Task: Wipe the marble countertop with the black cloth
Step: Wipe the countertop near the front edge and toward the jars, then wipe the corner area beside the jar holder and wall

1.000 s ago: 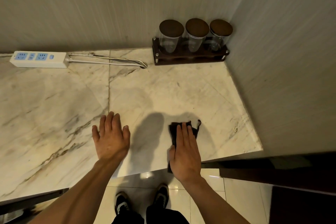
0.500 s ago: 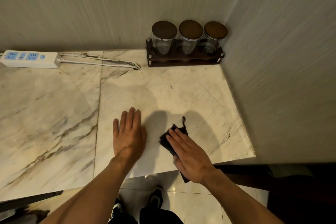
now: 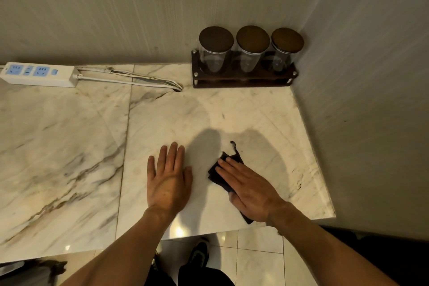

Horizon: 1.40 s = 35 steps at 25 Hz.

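A white marble countertop point(image 3: 69, 146) with brown veins fills the middle of the head view. My right hand point(image 3: 249, 190) lies flat on a small black cloth point(image 3: 217, 170), pressing it onto the marble near the front edge. Most of the cloth is hidden under the palm; one corner sticks out past the fingertips and another peeks out by the wrist. My left hand point(image 3: 169, 181) rests flat on the bare marble just left of the cloth, fingers spread, holding nothing.
A dark wooden rack point(image 3: 243, 79) with three lidded glass jars stands in the back right corner. A white power strip point(image 3: 38, 74) and its cable point(image 3: 130, 79) lie along the back wall. A wall bounds the right side. Tiled floor and my shoes show below the front edge.
My right hand has turned so its fingers point up-left, sliding the cloth leftwards toward my left hand. My left hand has stayed flat on the marble.
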Tool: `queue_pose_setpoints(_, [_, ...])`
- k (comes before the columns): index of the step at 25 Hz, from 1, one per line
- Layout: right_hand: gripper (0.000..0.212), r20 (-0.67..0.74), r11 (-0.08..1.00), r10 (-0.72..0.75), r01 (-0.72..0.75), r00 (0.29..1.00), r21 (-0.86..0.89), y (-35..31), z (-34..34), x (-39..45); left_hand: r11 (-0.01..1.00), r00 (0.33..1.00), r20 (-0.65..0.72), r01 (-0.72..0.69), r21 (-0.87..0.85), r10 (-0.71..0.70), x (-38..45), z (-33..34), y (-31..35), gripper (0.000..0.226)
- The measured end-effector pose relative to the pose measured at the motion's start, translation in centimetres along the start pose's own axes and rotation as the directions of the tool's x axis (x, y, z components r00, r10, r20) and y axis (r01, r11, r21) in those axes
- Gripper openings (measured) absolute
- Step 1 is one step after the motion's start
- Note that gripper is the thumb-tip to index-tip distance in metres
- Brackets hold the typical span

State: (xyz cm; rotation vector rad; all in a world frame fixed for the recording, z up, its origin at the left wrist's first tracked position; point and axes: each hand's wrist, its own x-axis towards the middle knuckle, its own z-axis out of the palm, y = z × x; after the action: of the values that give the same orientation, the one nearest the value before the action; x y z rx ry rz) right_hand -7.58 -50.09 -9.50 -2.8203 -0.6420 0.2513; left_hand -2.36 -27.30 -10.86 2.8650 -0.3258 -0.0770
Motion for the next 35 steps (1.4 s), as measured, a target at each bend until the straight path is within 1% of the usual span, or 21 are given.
queue_pose_setpoints(4, [0.06,0.009,1.0,-0.015,0.015,1.0,0.0,1.8,-0.7,2.0,1.0,0.999,0.04,0.019,0.003,-0.019,0.1,-0.1,0.0,0.058])
queue_pose_setpoints(6, [0.06,0.006,1.0,-0.011,0.011,1.0,0.005,2.5,-1.2,3.1,1.0,0.999,0.035,0.022,0.01,-0.022,0.2,-0.1,0.0,0.058])
queue_pose_setpoints(15, [0.062,-0.02,0.999,0.048,-0.049,0.999,-0.024,5.6,-2.8,8.5,0.999,0.998,0.062,0.016,0.029,-0.018,0.3,-0.5,-0.1,0.057])
queue_pose_setpoints(19, [0.062,-0.052,0.994,0.102,-0.104,0.993,-0.02,6.9,-3.3,11.1,1.0,0.998,0.067,0.021,0.015,-0.022,0.4,-0.6,-0.1,0.057])
queue_pose_setpoints(23, [0.061,-0.079,0.975,0.224,-0.224,0.971,0.012,7.9,-3.6,13.3,1.0,0.998,0.062,0.018,-0.004,-0.018,0.5,-0.6,-0.1,0.057])
queue_pose_setpoints(26, [0.062,-0.117,0.932,0.362,-0.36,0.925,0.043,8.3,-4.1,14.6,1.0,0.998,0.061,0.01,-0.011,-0.009,0.4,-0.5,-0.1,0.057])
queue_pose_setpoints(28, [0.062,-0.121,0.884,0.468,-0.464,0.875,0.062,8.2,-4.3,15.4,1.0,0.998,0.065,0.011,-0.012,-0.01,0.4,-0.5,-0.2,0.057])
queue_pose_setpoints(31, [0.06,-0.158,0.79,0.612,-0.591,0.775,0.162,7.9,-4.4,15.9,1.0,0.998,0.067,0.009,-0.01,-0.008,0.4,-0.4,-0.2,0.057])
queue_pose_setpoints(35, [0.06,-0.222,0.683,0.731,-0.694,0.646,0.229,7.7,-4.1,16.2,1.0,0.998,0.067,0.003,-0.012,-0.002,0.4,-0.4,-0.2,0.057])
